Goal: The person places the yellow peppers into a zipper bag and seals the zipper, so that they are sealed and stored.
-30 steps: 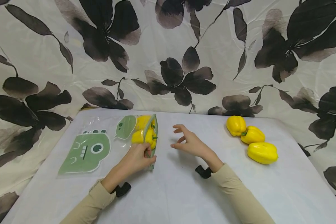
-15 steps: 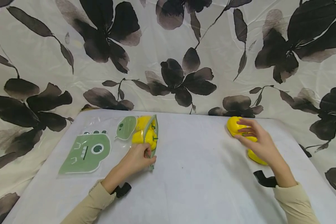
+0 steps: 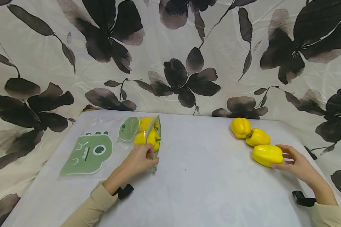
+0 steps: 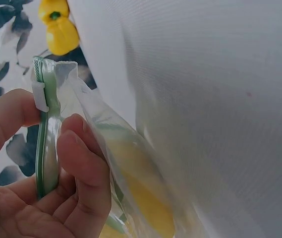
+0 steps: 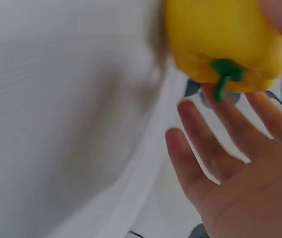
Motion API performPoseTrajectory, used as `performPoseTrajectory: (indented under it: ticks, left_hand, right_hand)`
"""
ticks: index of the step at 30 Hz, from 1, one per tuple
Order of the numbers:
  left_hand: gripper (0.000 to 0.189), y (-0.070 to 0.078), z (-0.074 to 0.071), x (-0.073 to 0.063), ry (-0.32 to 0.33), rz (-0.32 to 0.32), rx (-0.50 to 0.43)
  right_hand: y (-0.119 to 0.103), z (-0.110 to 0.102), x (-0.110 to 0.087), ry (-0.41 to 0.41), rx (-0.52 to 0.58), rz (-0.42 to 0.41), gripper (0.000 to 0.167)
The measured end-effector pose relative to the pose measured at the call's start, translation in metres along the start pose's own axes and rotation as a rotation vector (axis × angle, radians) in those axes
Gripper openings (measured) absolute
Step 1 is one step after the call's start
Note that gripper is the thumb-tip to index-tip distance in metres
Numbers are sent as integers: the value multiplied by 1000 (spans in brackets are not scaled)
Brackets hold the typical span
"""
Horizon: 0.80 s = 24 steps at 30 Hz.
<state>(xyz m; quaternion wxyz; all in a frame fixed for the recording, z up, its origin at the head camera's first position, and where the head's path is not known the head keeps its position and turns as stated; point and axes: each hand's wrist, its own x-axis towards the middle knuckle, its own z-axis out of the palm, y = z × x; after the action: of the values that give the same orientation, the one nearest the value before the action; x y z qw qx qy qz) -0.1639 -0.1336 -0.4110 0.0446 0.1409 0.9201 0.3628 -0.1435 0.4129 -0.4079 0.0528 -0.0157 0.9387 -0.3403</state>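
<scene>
My left hand (image 3: 140, 159) pinches the green-edged opening of a clear zip bag (image 4: 46, 129), near its white slider. Inside the bag lie yellow bell peppers (image 3: 152, 138), and a green leaf-like print marks its side. On the right of the table, my right hand (image 3: 301, 167) is at the stem end of the nearest loose yellow bell pepper (image 3: 267, 155), thumb along its near side and forefinger on the far side. The right wrist view shows the green stem of this pepper (image 5: 220, 39) facing my palm, with the other fingers spread below it.
Two more yellow bell peppers (image 3: 241, 127) lie together just behind the one by my right hand. Left of my left hand, a green one-eyed monster print (image 3: 96, 151) shows on clear plastic lying flat. A flower-patterned cloth (image 3: 187, 47) hangs behind the white table (image 3: 204, 189).
My right hand has swung from beside the bag, over the back peppers, to the nearest pepper's right end. The left hand stays on the bag's edge.
</scene>
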Motion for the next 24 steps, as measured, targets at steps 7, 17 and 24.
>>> performPoseTrajectory:
  ticks: [7, 17, 24]
  left_hand:
    - [23, -1, -1, -1, 1, 4, -5]
    - [22, 0, -1, 0, -2, -11, -10]
    - [23, 0, -1, 0, -5, -13, -5]
  right_hand:
    - [9, 8, 2, -17, -15, -8, 88]
    - [5, 10, 1, 14, 27, -50, 83]
    - [-19, 9, 5, 23, 5, -84, 82]
